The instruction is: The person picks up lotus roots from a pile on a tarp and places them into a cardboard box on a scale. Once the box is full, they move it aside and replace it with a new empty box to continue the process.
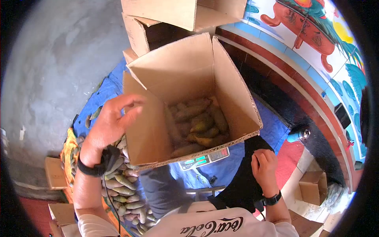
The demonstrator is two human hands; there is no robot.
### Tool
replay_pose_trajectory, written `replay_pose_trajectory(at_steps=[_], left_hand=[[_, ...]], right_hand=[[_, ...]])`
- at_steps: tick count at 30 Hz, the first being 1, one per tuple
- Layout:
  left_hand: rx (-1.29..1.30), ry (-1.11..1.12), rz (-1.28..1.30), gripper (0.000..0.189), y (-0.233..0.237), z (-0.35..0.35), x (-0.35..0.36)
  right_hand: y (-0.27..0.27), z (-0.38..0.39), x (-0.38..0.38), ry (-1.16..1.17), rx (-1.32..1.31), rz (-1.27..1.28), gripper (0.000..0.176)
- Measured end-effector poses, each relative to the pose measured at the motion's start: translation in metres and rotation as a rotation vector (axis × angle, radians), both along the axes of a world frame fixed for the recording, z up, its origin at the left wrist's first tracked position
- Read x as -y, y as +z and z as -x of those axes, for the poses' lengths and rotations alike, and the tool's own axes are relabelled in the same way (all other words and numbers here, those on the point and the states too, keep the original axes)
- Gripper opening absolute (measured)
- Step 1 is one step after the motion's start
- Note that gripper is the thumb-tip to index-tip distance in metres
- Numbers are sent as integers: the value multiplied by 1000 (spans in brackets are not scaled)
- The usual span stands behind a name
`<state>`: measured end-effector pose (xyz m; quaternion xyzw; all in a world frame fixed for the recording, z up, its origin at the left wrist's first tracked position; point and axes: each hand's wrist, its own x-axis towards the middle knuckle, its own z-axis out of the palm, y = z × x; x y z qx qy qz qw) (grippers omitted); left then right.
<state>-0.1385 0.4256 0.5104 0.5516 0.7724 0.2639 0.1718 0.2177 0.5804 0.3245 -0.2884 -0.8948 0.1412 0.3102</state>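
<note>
We see the tall, open box of brown cardboard [148, 132] in front of our body, upon the white scale with green displays [201, 159]. The long, brown-green produce pieces [203, 122] lie at its bottom. Our left hand [108, 122] is near the left wall, with thumb and fingers spread apart; we cannot tell if it touches the cardboard. Our right hand [265, 168] rests on the dark-clothed leg [241, 179], its fingers loosely curled together; what is under them, we cannot tell.

We judge the box rather heavy at its base, while its thin walls may bend. Both lower sides would be the safer hold. The pieces look firm, but could bruise. Other cardboard boxes [158, 10] crowd the far side, a produce heap [124, 189] lies at left, and a black cable [111, 203] hangs beside our left forearm.
</note>
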Motion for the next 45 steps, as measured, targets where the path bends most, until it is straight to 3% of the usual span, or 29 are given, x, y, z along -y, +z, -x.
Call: replay_pose_trajectory(at_steps=[6, 10, 12, 16, 18, 28, 31, 35, 38, 40, 41, 42, 45], left_hand=[[110, -163, 174, 26, 7, 9, -67], [147, -317, 247, 29, -14, 13, -103], [68, -389, 415, 32, -23, 12, -122], [116, -496, 566, 36, -60, 11, -156], [-70, -630, 621, 36, -85, 14, -167], [-159, -660, 1064, 56, -166, 22, -216], [-40, -690, 913, 58, -266, 38, -196], [-164, -823, 781, 61, -295, 21, -162], [-177, -697, 992, 62, -252, -9, -168], [-140, -657, 849, 55, -273, -9, -159], [-109, -531, 795, 49, -299, -6, -157], [-79, -404, 740, 43, -304, -9, -159], [-154, -326, 718, 35, -305, -18, -155]], right_hand=[[-1, -7, -5, 24, 18, 41, 14], [1, -10, -8, 51, 25, 80, 16], [0, -13, -9, 51, 40, 107, 16], [1, -15, -12, 75, 5, 126, 16], [2, -17, -15, 77, -13, 143, 14], [-4, -34, -22, 74, -30, 212, 15], [-2, -31, -23, 83, -52, 204, 14], [-1, -31, -25, 103, -63, 195, 12], [-3, -34, -26, 107, -71, 203, 11], [-3, -35, -27, 101, -68, 202, 11], [-3, -35, -26, 98, -65, 201, 10], [-3, -35, -26, 95, -64, 202, 10], [-3, -36, -27, 92, -77, 180, 11]])
